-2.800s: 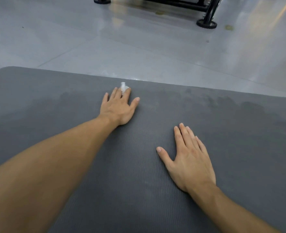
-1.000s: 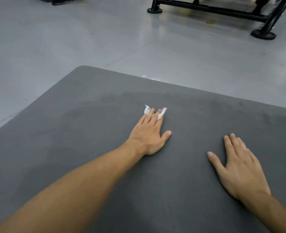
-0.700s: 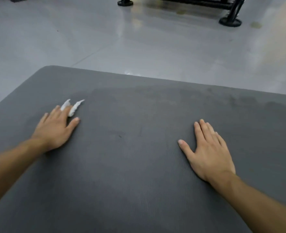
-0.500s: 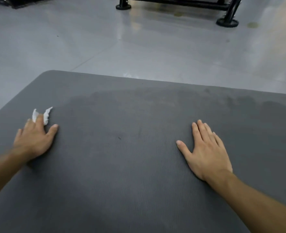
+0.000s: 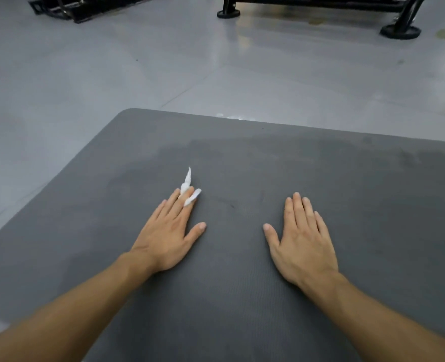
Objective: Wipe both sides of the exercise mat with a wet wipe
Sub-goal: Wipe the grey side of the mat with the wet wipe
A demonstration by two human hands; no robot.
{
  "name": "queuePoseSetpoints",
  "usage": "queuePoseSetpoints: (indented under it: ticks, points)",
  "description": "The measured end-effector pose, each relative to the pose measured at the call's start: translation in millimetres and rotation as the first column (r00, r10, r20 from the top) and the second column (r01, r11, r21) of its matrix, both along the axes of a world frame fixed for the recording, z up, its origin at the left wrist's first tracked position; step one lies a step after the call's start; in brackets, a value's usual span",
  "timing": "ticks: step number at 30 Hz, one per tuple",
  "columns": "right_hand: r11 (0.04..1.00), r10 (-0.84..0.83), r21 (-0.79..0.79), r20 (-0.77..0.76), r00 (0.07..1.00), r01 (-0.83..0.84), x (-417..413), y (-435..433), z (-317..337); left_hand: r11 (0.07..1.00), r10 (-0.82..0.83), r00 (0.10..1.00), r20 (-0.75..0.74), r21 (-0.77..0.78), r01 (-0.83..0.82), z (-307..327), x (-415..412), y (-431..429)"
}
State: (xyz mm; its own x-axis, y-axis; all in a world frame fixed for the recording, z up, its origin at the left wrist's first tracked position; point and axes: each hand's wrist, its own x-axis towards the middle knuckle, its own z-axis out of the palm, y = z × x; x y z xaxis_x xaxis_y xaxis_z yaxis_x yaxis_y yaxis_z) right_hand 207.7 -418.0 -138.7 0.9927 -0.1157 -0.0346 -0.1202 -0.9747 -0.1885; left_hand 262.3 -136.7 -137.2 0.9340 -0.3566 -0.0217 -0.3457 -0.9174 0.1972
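Item, one floor (image 5: 90, 74): grey and glossy, beyond and to the left of both your hands. Item, one left hand (image 5: 167, 231): flat on the mat, fingers straight and close together, pressing down. Item, one wet wipe (image 5: 189, 190): white, bunched small under your left fingertips, with two twisted ends poking out past them. It looks limp, light and easily torn, so keep it pinned under flat fingers and do not pinch it by a tail. Item, one exercise mat (image 5: 231, 309): dark grey, ribbed, lying flat on the floor under both hands, with a darker, seemingly damp band just beyond your fingertips. It is probably soft, floppy and grippy; for turning it over, take it at the rounded corner beyond your left hand. Item, one right hand (image 5: 303, 239): near the left one but apart from it, palm down, fingers straight, thumb spread, holding nothing, bracing the mat.
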Motion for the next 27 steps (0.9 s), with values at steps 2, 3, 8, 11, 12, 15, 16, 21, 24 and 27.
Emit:
queuePoseSetpoints:
  ticks: [2,3,8,11,12,15,16,21,24,27]
  points:
    - [0.994,0.107,0.011,-0.008,0.994,-0.107,1.6,26.8,3.9,0.989,0.147,0.989,-0.031,-0.016,-0.148,0.2,-2.9,50.0]
    - [0.988,0.151,0.027,-0.01,0.988,-0.151,2.5,43.0,5.6,0.976,0.215,0.975,-0.046,-0.007,-0.216,0.1,-4.9,75.8]
    - [0.93,0.346,0.13,0.008,0.938,-0.344,12.8,141.2,6.3,0.854,0.518,0.85,-0.089,0.1,-0.51,9.3,-22.9,191.0]
    - [0.89,0.421,0.189,0.008,0.907,-0.415,12.4,189.1,8.3,0.777,0.629,0.773,-0.087,0.12,-0.618,14.3,-29.8,235.4]
    - [0.884,0.432,0.191,0.011,0.902,-0.426,10.4,198.5,7.7,0.756,0.653,0.752,-0.089,0.117,-0.644,14.3,-27.3,242.6]
    - [0.894,0.423,0.145,0.03,0.906,-0.423,5.6,205.2,5.3,0.796,0.605,0.794,-0.058,0.069,-0.602,9.1,-4.5,231.2]
    - [0.897,0.418,0.142,0.034,0.908,-0.419,5.1,204.7,4.8,0.825,0.565,0.823,-0.052,0.047,-0.563,6.7,7.0,217.2]
    - [0.905,0.38,0.173,0.081,0.921,-0.389,4.4,206.2,4.1,0.909,0.415,0.908,-0.062,-0.014,-0.417,-0.7,59.2,108.1]
    - [0.923,0.333,0.171,0.088,0.939,-0.344,4.3,206.3,2.0,0.975,0.197,0.976,-0.087,-0.09,-0.205,1.5,62.0,68.2]
    - [0.934,0.308,0.161,0.086,0.947,-0.319,4.7,206.7,1.3,0.999,0.039,0.999,-0.035,-0.031,-0.04,2.9,36.4,94.6]
